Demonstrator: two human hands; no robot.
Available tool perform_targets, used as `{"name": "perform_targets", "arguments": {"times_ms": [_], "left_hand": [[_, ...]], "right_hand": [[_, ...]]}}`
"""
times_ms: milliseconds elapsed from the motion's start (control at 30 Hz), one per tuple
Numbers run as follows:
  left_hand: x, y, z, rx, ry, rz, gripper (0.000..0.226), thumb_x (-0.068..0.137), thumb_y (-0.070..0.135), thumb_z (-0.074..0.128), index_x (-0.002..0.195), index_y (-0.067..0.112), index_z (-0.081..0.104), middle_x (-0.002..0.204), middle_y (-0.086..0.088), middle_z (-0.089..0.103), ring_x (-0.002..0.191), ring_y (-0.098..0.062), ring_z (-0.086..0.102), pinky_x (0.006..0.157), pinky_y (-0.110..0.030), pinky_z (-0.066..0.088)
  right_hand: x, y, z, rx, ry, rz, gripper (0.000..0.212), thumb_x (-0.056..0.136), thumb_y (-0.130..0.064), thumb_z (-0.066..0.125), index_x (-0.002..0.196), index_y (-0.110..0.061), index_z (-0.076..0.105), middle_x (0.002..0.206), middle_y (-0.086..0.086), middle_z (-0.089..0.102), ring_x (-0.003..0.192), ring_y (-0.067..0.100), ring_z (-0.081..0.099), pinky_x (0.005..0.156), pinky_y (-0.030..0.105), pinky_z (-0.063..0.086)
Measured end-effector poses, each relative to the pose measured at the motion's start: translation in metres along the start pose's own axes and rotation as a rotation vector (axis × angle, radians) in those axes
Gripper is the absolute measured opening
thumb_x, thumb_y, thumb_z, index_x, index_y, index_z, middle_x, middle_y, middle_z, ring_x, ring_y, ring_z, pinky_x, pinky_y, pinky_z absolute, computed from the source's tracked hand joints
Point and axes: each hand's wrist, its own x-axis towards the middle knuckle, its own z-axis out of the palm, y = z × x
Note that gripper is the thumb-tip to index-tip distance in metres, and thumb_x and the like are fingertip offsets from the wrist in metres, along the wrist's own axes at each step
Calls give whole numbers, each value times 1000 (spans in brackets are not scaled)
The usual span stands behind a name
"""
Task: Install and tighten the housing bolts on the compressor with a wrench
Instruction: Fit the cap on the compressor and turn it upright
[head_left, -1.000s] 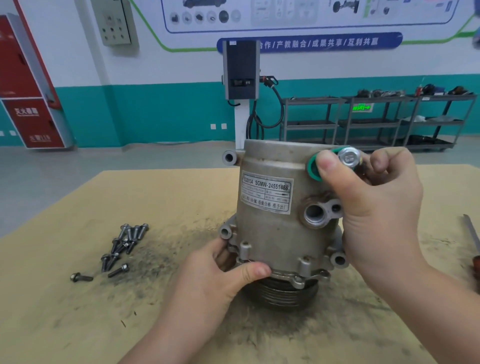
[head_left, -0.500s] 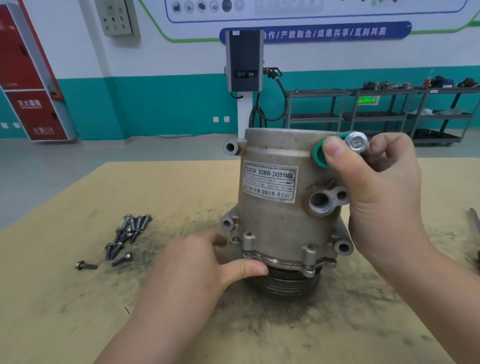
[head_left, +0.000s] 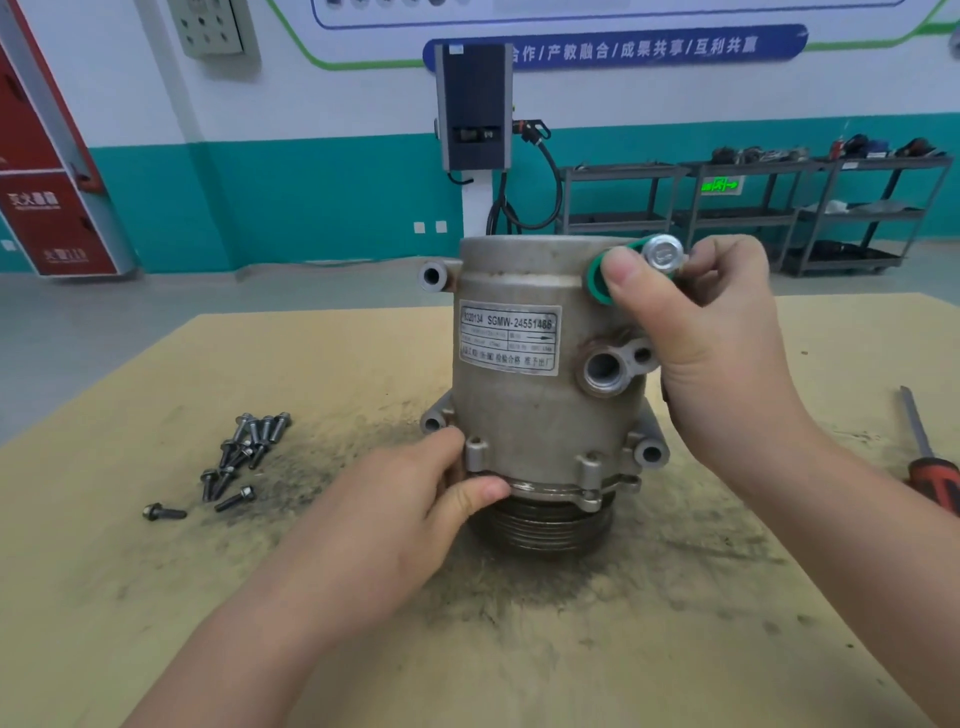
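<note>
Fingers of the right hand (head_left: 717, 338) pinch a bolt (head_left: 663, 253) at the compressor's (head_left: 540, 395) one-o'clock top edge; left hand (head_left: 410, 519) grips its seven-o'clock flange. Spare bolts (head_left: 244, 452) lie at nine o'clock.

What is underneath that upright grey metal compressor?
A dark grooved pulley shows under the grey metal compressor, standing on the tan tabletop. Its underside is hidden.

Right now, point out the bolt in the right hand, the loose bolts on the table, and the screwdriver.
bolt (head_left: 663, 252), head view, on its round flanged head.
loose bolts (head_left: 244, 452), head view, middle of the pile.
screwdriver (head_left: 917, 431), head view, on its metal shaft.
</note>
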Motion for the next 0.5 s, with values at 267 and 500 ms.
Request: {"name": "perform_targets", "arguments": {"times_ms": [267,500], "left_hand": [[1,-5,5,-159,53,34,34,85,49,49,77,16,53,68,-2,54,66,-19,49,63,-31,41],[1,-3,6,-337,61,-41,43,90,46,56,75,7,49,52,5,43,48,-8,44,52,-24,35]], "right_hand": [[-1,-2,2,114,4,4,65,50,-56,81,85,-26,35,78,-8,49,68,4,49,66,20,44],[-13,-11,6,-63,37,-7,64,53,-64,73,85,-25,35,80,-16,45,61,-15,48,58,5,39]]}}
